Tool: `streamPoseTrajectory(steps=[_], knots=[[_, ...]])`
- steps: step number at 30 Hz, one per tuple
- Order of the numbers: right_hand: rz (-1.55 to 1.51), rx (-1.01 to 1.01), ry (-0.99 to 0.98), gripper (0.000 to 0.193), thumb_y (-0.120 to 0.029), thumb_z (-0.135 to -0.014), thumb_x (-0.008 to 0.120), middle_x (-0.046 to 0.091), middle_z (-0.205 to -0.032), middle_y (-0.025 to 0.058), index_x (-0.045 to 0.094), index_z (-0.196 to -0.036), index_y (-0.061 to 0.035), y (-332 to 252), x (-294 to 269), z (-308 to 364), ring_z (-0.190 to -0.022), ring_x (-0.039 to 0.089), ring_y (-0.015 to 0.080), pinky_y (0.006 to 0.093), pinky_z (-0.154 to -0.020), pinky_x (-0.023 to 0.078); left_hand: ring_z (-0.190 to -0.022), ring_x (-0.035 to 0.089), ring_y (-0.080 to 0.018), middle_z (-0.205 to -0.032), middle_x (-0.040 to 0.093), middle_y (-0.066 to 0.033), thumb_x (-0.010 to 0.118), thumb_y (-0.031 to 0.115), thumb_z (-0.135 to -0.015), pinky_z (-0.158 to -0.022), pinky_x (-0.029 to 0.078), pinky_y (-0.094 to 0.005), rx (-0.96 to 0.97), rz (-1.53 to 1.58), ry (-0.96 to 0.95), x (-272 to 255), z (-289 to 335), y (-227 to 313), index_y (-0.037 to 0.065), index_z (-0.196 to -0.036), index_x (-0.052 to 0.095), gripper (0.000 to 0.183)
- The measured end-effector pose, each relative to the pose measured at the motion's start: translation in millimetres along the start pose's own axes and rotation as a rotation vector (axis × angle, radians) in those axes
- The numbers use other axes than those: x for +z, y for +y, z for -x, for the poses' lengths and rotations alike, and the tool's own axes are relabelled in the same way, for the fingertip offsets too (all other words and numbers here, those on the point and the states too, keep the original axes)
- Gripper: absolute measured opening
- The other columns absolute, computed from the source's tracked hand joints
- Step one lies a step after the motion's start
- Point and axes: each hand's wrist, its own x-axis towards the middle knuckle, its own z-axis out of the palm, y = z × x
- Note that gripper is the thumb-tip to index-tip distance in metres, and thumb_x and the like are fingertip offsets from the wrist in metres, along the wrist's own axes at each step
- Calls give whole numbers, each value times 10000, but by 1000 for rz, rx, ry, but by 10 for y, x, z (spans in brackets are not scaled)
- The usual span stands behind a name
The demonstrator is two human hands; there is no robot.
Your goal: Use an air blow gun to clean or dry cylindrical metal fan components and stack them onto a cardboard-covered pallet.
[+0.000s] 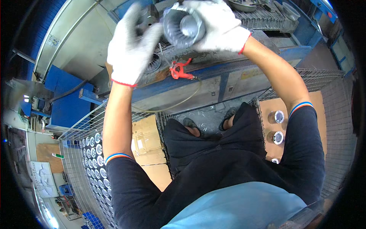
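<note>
A round, finned grey metal part point(172, 35) is in the grip of my right hand point(219, 26), which wears a white knitted glove with a red cuff. It is held up over the bench, its ribbed hollow side facing me. My left hand point(129, 51), gloved the same way, is raised left of the part with thumb and fingers apart. Its fingers are smeared by motion, and nothing shows in it. Below the left hand's thumb another finned metal part point(153, 63) lies on the bench. A red air blow gun point(182, 71) rests at the bench's front edge.
A thin hose point(192, 93) loops down from the blow gun. On my left a wire basket point(74, 152) holds rows of several finished-looking round parts. The right wire cage point(335, 99) has cardboard point(301, 101) with a few round parts point(277, 137). A metal bowl point(244, 5) stands behind.
</note>
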Motion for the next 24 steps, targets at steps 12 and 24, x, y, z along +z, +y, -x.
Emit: streamPoseTrajectory(steps=[12, 24], knots=[[-816, 610, 274, 695, -288, -783, 932, 737, -1224, 107, 628, -1339, -1, 868, 692, -462, -1118, 690, 177, 352, -1008, 549, -1013, 737, -411, -1124, 749, -235, 664, 602, -919, -847, 576, -503, -244, -610, -612, 213, 652, -1193, 104, -1435, 568, 724], [-262, 729, 17, 887, -653, -705, 861, 739, -1259, 207, 672, -1327, -49, 1032, 670, -554, -1180, 706, 357, 411, -1023, 547, -1077, 748, -355, -1156, 758, -218, 693, 251, -985, -952, 566, -398, -355, -217, -229, -101, 965, -1529, 90, -1343, 695, 392]])
